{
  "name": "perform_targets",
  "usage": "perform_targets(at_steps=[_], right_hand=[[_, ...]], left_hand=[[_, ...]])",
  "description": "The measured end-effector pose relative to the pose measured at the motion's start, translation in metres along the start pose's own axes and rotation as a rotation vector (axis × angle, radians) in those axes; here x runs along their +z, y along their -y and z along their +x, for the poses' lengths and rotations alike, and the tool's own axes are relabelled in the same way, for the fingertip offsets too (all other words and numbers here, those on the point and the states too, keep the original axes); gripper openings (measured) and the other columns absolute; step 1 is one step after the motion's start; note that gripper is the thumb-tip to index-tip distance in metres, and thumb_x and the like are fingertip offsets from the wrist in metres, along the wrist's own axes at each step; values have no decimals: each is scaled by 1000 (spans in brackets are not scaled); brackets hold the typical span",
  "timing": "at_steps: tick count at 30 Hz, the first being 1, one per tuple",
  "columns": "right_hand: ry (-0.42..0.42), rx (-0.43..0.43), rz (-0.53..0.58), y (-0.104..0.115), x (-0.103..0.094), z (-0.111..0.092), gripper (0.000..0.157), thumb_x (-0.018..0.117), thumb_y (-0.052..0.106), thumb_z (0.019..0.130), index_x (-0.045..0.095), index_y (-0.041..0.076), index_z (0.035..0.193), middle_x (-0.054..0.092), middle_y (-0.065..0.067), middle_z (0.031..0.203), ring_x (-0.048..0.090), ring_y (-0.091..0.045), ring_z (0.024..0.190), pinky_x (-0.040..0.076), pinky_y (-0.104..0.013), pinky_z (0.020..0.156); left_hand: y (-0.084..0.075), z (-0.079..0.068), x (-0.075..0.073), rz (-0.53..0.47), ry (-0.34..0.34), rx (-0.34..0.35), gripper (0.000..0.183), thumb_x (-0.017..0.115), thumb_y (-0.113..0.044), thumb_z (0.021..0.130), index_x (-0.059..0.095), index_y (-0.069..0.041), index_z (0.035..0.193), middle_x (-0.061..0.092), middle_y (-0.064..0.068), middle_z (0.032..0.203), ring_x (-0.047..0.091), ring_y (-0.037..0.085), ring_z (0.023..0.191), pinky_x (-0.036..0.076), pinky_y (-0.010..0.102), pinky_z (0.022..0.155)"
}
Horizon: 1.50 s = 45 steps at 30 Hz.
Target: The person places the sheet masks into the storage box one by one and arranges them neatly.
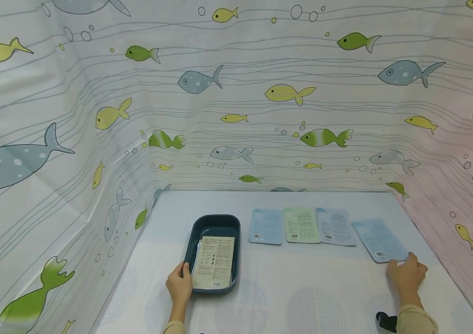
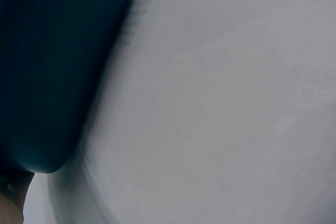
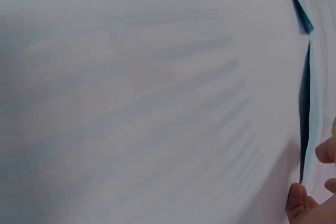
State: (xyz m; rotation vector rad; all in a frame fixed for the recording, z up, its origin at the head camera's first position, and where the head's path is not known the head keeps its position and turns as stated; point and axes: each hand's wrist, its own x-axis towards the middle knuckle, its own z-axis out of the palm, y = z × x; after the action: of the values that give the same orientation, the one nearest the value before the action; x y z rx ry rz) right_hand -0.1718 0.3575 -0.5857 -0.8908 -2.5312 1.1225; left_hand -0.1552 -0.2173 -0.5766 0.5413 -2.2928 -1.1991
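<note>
My left hand (image 1: 179, 285) grips the left rim of a dark blue-green rectangular tray (image 1: 236, 260), which also fills the left side of the left wrist view. Cream printed sachets (image 1: 215, 262) lie stacked inside it, the top one showing text and a barcode. On the far right, my right hand (image 1: 407, 276) pinches the near right corner of a flat light-blue sachet (image 1: 378, 239) lying aslant. In the right wrist view, thumb and fingers (image 3: 296, 198) are at that sachet's near end, its edge (image 3: 305, 114) seen almost side-on.
Between tray and right hand lie a blue sachet (image 1: 265, 226), a green sachet (image 1: 301, 225) and a pale blue sachet (image 1: 335, 226) in a row. The white table (image 1: 286, 287) meets a fish-print curtain (image 1: 261, 134) at the back and sides. A black strap (image 1: 386, 321) is near the right sleeve.
</note>
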Motion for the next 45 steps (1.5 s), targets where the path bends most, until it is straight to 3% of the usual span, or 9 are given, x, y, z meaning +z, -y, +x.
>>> perform_targets(at_steps=[6, 10, 20, 27, 33, 39, 41, 43, 45], right_hand=[[25, 49, -6, 0, -1, 14, 57, 27, 10, 89, 18, -23, 134, 21, -52, 124, 23, -61, 117, 23, -61, 99], [60, 48, -38, 0, -2, 21, 59, 34, 12, 88, 20, -23, 133, 21, -51, 124, 22, -60, 119, 23, -60, 101], [174, -62, -209, 2, -12, 36, 69, 58, 17, 84, 27, -28, 126, 29, -50, 121, 26, -61, 116, 29, -64, 99], [222, 40, -170, 4, -15, 38, 73, 62, 21, 84, 26, -26, 127, 25, -49, 122, 26, -61, 115, 31, -63, 98], [156, 84, -106, 0, -13, 35, 60, 55, 19, 88, 34, -22, 126, 33, -44, 127, 27, -60, 118, 27, -60, 100], [97, 75, -88, -4, -16, 27, 44, 49, 17, 90, 46, -21, 113, 45, -41, 114, 34, -57, 109, 29, -59, 92], [104, 79, -90, -5, -19, 28, 43, 50, 17, 90, 48, -20, 113, 58, -34, 99, 38, -56, 108, 29, -58, 91], [127, 129, -62, -7, -22, 31, 45, 51, 18, 90, 49, -18, 117, 65, -27, 82, 39, -53, 110, 28, -57, 96], [149, 223, 6, -11, -23, 33, 49, 53, 21, 90, 47, -15, 124, 66, -25, 95, 37, -50, 120, 24, -53, 106]], left_hand=[[0, 0, 0, -3, 0, -7, 25, 54, -3, 92, 61, 17, 106, 62, 32, 106, 58, 48, 104, 46, 55, 89], [-1, -1, 0, -3, 2, -19, 25, 54, -3, 92, 61, 17, 106, 61, 33, 107, 57, 48, 106, 45, 55, 90], [-3, -1, -1, 0, 6, -20, 26, 53, -3, 92, 61, 17, 106, 61, 33, 107, 57, 48, 105, 45, 56, 90], [-2, 0, -1, 4, 5, -21, 25, 53, -3, 93, 60, 17, 107, 61, 33, 109, 56, 48, 107, 45, 55, 91], [-1, 0, 1, 2, 7, -22, 26, 53, -3, 93, 60, 17, 107, 61, 33, 108, 56, 48, 107, 45, 55, 91], [-1, -1, 1, -2, 6, -17, 25, 54, -2, 93, 61, 17, 106, 61, 33, 107, 57, 48, 105, 46, 55, 90], [-2, -2, 0, -4, 8, -19, 25, 54, -2, 93, 61, 17, 106, 61, 33, 108, 57, 48, 106, 46, 55, 90], [-2, -2, 0, -2, 7, -24, 25, 54, -3, 93, 61, 17, 107, 61, 33, 108, 57, 48, 106, 46, 55, 90], [-2, -2, 0, 2, 7, -25, 25, 53, -3, 93, 60, 17, 107, 60, 33, 108, 57, 48, 106, 46, 55, 90]])
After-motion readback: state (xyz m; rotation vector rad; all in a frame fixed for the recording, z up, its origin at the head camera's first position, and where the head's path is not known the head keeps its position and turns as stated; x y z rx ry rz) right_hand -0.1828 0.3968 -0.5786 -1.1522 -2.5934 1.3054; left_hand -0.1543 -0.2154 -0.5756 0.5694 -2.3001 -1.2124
